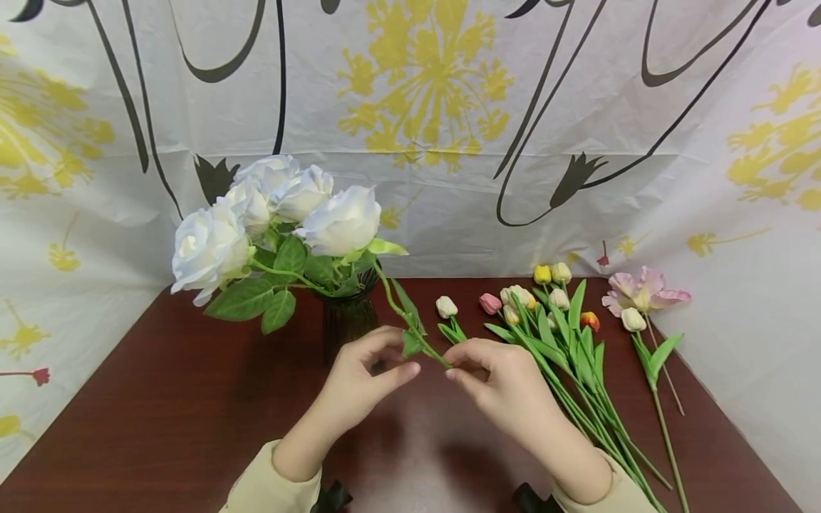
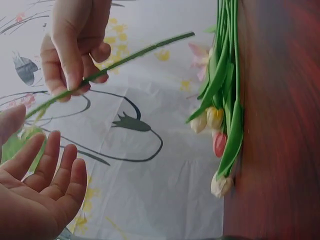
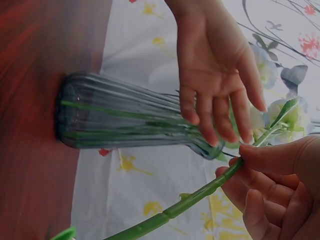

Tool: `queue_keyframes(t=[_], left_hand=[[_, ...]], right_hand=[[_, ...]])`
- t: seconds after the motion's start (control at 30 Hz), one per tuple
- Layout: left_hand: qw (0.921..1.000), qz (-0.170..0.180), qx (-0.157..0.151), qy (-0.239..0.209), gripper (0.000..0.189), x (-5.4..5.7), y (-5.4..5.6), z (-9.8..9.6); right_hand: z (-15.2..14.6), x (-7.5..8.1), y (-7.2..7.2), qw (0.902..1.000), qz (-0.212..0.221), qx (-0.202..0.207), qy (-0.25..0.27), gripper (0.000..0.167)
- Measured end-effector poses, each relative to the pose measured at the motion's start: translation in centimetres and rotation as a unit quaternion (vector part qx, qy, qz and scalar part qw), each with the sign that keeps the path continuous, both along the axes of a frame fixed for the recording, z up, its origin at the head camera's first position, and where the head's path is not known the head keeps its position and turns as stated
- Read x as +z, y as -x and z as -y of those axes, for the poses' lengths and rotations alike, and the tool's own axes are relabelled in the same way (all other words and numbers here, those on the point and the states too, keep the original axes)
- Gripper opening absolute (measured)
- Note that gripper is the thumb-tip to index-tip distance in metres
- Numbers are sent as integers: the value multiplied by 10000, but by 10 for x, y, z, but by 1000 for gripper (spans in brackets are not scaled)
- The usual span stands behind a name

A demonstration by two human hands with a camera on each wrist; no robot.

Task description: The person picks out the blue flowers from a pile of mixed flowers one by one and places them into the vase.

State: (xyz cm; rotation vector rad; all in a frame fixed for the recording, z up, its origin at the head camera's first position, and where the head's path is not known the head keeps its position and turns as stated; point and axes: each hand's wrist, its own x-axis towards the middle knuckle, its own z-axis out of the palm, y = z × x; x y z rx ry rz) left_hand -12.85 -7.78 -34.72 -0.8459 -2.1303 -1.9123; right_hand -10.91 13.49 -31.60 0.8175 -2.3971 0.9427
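My right hand pinches the green stem of a pale blue-white artificial rose between thumb and fingers. From that hand the stem slants up and left to the bloom, its lower end sticking out past the fingers in both wrist views. Beside the stem and its leaf, my left hand has its fingers spread and loosely bent, gripping nothing. Behind the left hand stands a ribbed, dark glass vase, partly hidden in the head view. Several more roses rise from it, their stems visible through the glass.
Several artificial tulips lie bunched on the dark red-brown table to the right. A single white tulip and a pink flower lie farther right. A patterned white cloth hangs behind the table.
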Motion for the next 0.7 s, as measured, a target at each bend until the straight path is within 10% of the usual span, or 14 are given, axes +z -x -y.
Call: queue_keyframes(t=[0.7], left_hand=[[9969, 343, 244, -664, 8, -3, -3, -9]], right_hand=[[12, -13, 0, 9997, -61, 143, -201, 20]])
